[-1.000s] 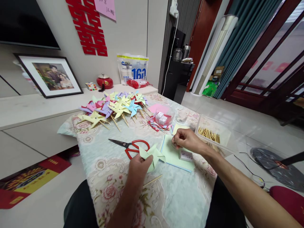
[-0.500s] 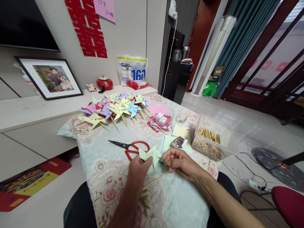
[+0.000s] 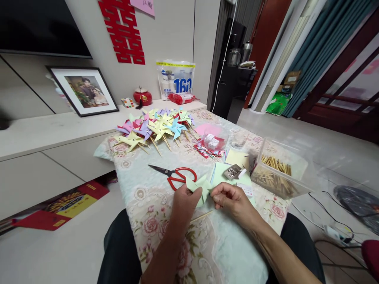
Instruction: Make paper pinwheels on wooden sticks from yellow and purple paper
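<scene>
just below the centre of the frame, the left hand (image 3: 183,203) pinched a pale green paper pinwheel (image 3: 199,187), its folded points curling toward the middle, a thin wooden stick (image 3: 201,216) showing beneath it. the right hand (image 3: 233,203) met it from the right, its fingers (image 3: 217,193) closed on the paper's right edge. the pinwheel was held just above the bench (image 3: 225,252), covered in a floral cloth. red-handled scissors (image 3: 174,175) lay just beyond it. to the right sat green paper sheets (image 3: 220,175) and a clear box of sticks (image 3: 276,175). a pile of coloured pinwheels (image 3: 155,128) lay at the bench's far end, upper centre.
</scene>
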`<state>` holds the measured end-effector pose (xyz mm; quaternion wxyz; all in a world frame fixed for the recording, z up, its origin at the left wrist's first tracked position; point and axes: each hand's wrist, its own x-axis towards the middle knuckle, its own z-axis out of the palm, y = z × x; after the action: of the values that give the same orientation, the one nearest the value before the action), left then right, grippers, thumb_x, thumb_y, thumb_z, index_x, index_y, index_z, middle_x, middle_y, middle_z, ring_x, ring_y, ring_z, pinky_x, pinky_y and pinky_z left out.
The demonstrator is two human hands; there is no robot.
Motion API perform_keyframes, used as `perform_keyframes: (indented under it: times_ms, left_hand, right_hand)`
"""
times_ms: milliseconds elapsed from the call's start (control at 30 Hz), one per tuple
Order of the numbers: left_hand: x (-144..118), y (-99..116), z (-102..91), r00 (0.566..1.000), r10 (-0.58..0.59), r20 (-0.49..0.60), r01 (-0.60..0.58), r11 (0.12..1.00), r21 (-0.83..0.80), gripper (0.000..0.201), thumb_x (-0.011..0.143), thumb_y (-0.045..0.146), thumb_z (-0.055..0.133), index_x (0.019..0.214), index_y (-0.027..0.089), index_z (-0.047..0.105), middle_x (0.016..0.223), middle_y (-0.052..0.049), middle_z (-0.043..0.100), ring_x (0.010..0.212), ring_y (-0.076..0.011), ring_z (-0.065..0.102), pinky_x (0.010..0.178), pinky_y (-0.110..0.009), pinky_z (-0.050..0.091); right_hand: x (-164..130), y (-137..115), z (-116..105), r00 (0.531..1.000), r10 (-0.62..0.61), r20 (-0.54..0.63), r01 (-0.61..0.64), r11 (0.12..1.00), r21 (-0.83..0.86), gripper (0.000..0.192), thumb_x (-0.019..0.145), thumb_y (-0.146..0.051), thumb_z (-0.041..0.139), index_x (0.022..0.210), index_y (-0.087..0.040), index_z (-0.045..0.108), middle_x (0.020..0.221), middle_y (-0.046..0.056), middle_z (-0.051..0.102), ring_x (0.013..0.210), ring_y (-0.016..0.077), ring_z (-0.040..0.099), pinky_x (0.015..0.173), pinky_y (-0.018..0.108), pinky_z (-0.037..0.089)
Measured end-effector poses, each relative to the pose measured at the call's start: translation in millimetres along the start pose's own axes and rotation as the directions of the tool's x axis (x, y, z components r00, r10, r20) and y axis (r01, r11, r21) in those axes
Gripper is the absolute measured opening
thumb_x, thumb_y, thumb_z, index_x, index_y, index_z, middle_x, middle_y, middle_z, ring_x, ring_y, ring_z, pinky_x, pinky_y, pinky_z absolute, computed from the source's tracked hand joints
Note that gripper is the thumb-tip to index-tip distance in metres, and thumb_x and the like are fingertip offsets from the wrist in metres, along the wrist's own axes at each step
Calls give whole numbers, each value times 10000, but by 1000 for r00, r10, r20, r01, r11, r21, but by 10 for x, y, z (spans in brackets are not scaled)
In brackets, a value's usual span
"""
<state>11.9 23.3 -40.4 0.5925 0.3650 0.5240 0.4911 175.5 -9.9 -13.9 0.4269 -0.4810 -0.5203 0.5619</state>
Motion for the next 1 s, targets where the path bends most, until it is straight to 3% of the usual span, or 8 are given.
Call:
perform_keyframes:
  times_ms: [133, 267, 333, 400, 633, 867, 1000]
  left_hand:
    - [5, 12, 28, 1000, -11, -10, 11, 1000, -27, 233, 565, 281, 751, 740, 131, 718, 634, -11, 713, 561, -160, 616, 546, -242, 478]
    - [43, -24, 39, 999, -25, -19, 24, 999, -46, 237, 547, 275, 761, 733, 134, 717, 602, -4, 694, 565, -169, 622, 549, -249, 483]
    - [59, -50, 40, 1000, -14, -15, 13, 999, -45, 242, 543, 279, 768, 727, 130, 717, 593, 1, 680, 550, -158, 602, 539, -243, 466]
    - [63, -70, 40, 1000, -5, 4, 5, 998, -62, 255, 546, 288, 773, 735, 127, 716, 604, 4, 677, 552, -151, 591, 543, -242, 458]
    - [-4, -44, 36, 996, -5, 94, 16, 993, -113, 280, 591, 310, 794, 785, 125, 710, 650, 6, 673, 611, -153, 588, 589, -246, 444]
    - [-56, -4, 33, 994, -12, 110, 23, 995, -99, 283, 609, 319, 792, 787, 118, 704, 614, 21, 645, 548, -115, 524, 551, -229, 406]
    - [-71, 5, 38, 993, 6, 116, 5, 995, -101, 277, 633, 314, 789, 803, 116, 698, 632, 14, 660, 555, -116, 536, 549, -227, 408]
  right_hand:
    - [48, -51, 57, 986, -167, -31, 152, 950, -274, 135, 903, -301, 606, 839, -197, 664, 693, -7, 616, 646, 145, 553, 641, 270, 413]
    - [123, -84, 87, 899, -439, -13, 356, 746, -563, 159, 937, -219, 570, 828, -210, 685, 891, 50, 662, 887, 202, 578, 828, 329, 426]
    - [158, -84, 104, 865, -502, -7, 391, 681, -619, 165, 938, -204, 578, 826, -218, 698, 999, 67, 661, 1023, 229, 549, 940, 371, 392]
    - [182, -71, 121, 865, -501, -8, 385, 675, -629, 168, 933, -196, 587, 811, -222, 698, 1094, 69, 647, 1122, 244, 512, 1015, 402, 354]
    - [189, 21, 111, 909, -414, -50, 324, 778, -539, 137, 919, -255, 630, 808, -242, 709, 1333, 69, 582, 1273, 287, 457, 1089, 492, 287]
    - [200, 75, 68, 895, -438, -81, 346, 799, -492, 61, 893, -255, 675, 842, -244, 708, 1271, 85, 613, 1223, 285, 535, 1046, 480, 343]
    - [191, 68, 65, 870, -490, -59, 378, 739, -558, 90, 911, -242, 650, 831, -242, 693, 1230, 86, 623, 1202, 278, 543, 1032, 459, 363]
